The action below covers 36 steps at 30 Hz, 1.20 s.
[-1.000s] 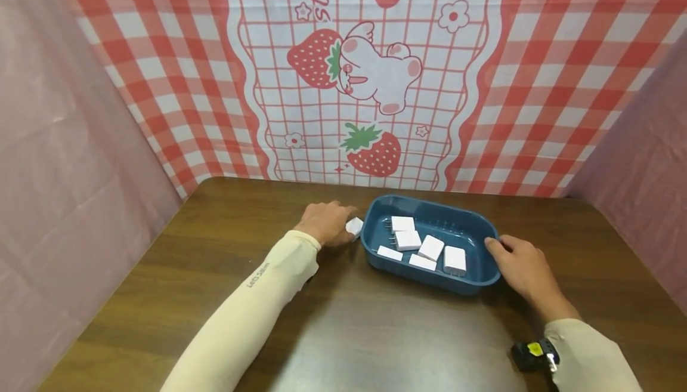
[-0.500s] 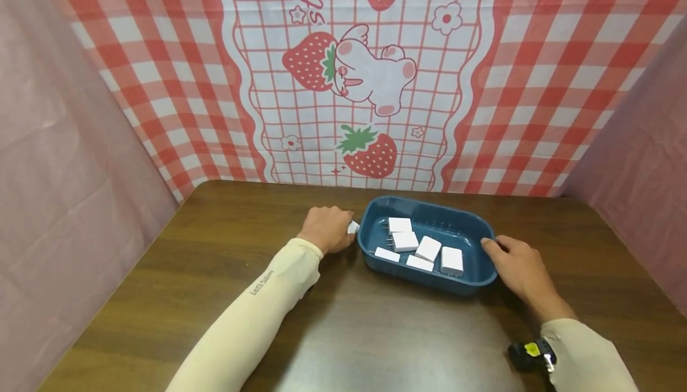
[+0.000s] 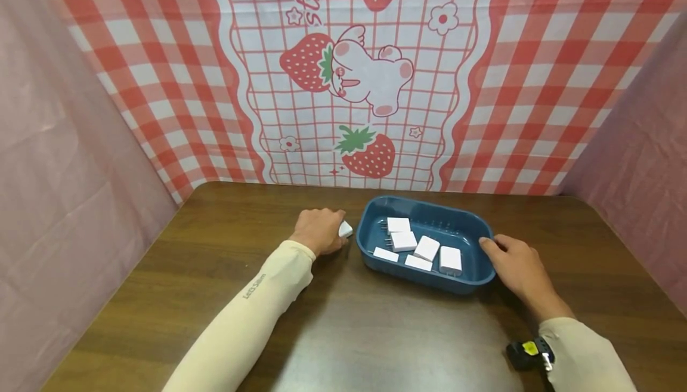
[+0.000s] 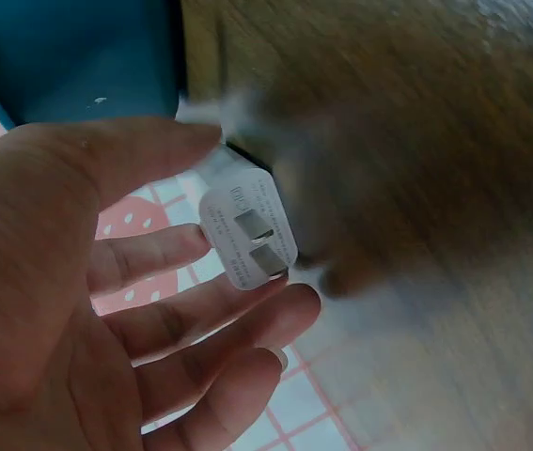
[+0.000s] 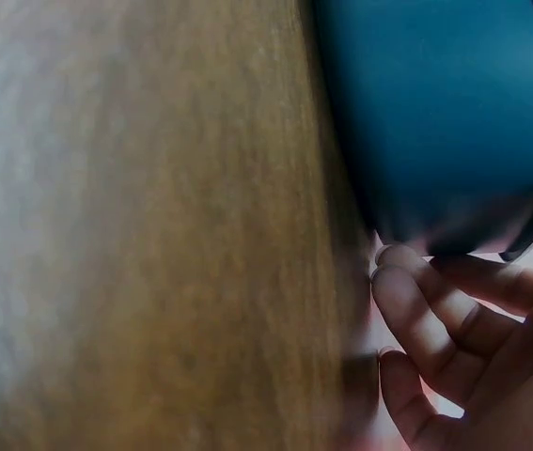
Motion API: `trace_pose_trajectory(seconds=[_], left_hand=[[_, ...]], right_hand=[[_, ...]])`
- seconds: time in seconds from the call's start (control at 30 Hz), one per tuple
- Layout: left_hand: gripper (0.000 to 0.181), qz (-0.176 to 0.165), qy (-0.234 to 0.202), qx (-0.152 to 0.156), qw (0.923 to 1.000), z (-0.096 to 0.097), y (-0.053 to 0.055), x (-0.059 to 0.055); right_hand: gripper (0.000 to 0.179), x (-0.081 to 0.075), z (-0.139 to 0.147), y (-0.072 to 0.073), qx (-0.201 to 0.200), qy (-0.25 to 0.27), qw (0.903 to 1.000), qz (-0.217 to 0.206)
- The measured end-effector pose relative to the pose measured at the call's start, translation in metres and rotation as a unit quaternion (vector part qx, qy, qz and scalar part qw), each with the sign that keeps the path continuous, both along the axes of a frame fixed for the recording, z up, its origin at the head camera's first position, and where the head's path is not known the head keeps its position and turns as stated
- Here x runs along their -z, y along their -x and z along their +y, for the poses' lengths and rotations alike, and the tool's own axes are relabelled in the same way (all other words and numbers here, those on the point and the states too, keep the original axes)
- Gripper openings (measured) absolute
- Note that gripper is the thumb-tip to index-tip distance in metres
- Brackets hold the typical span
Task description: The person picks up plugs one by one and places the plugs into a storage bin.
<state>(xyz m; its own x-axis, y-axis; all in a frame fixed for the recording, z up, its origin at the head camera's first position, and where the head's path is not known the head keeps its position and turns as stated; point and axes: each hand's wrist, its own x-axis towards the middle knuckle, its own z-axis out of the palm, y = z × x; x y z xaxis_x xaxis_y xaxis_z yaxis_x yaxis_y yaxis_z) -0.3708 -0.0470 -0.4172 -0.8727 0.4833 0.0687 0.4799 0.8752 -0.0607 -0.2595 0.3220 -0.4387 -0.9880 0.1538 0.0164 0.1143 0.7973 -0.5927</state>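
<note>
My left hand (image 3: pixel 319 231) holds a white plug-in charger (image 4: pixel 233 202) just left of a blue plastic bin (image 3: pixel 418 278). In the left wrist view the thumb is on one side of the charger and fingertips on the other, with its printed end and two flat metal prongs toward the camera. Several similar white chargers (image 3: pixel 426 248) lie in the bin, some with prongs showing. At the bin's right end, my right hand (image 3: pixel 517 264) grips the rim, thumb over the top edge and the other fingers at the outer wall.
The bin stands on a brown wooden table (image 3: pixel 349 332) toward its far edge. Behind it hangs a red-and-white checked cloth (image 3: pixel 370 70) with strawberries. Pink curtains (image 3: pixel 80 171) flank the table.
My left hand has drawn slightly left with the charger, widening the gap to the bin. The right hand stays on the rim, and the bin's contents look the same.
</note>
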Motion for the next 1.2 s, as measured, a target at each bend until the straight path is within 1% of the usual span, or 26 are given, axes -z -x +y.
trace_pose_trajectory(seconds=[0.1, 0.27, 0.33, 0.47, 0.63, 0.73, 0.83, 0.93, 1.03, 1.2], left_hand=[[0.048, 0.0, -0.002, 0.001, 1.0, -0.001, 0.0, 0.001], [0.047, 0.009, -0.005, -0.003, 0.9999, -0.003, -0.001, 0.001], [0.046, 0.01, -0.004, -0.012, 0.9999, -0.004, -0.001, 0.001], [0.036, 0.016, -0.003, -0.031, 0.9994, -0.007, -0.001, -0.001], [0.028, 0.025, -0.015, -0.039, 0.9988, -0.009, -0.001, -0.005], [0.031, 0.018, -0.022, -0.037, 0.9989, -0.008, 0.0, -0.007], [0.034, 0.017, -0.018, -0.036, 0.999, -0.007, -0.001, -0.009], [0.031, 0.028, -0.019, -0.039, 0.9987, -0.007, -0.002, -0.012], [0.029, 0.046, -0.023, -0.042, 0.9978, -0.008, -0.003, -0.015], [0.027, 0.074, -0.041, -0.031, 0.9959, -0.008, -0.006, -0.021]], right_hand=[[0.066, 0.0, 0.0, 0.0, 0.001, 0.002, 1.0, -0.005], [0.067, -0.001, 0.0, 0.0, 0.001, 0.004, 1.0, -0.003], [0.065, 0.0, 0.0, -0.001, -0.002, 0.0, 1.0, 0.008], [0.063, 0.001, 0.0, -0.001, -0.007, -0.002, 0.9997, 0.021], [0.066, 0.0, 0.001, -0.001, -0.009, 0.005, 0.9999, 0.012], [0.066, -0.002, 0.001, -0.001, -0.007, 0.008, 0.9999, 0.011], [0.067, -0.002, 0.001, -0.001, -0.005, 0.01, 0.9999, 0.008], [0.068, -0.002, 0.0, -0.002, -0.005, 0.012, 0.9999, 0.003], [0.069, -0.002, 0.0, -0.002, -0.005, 0.012, 0.9999, 0.002], [0.067, -0.002, -0.001, -0.002, -0.002, 0.014, 0.9999, 0.008]])
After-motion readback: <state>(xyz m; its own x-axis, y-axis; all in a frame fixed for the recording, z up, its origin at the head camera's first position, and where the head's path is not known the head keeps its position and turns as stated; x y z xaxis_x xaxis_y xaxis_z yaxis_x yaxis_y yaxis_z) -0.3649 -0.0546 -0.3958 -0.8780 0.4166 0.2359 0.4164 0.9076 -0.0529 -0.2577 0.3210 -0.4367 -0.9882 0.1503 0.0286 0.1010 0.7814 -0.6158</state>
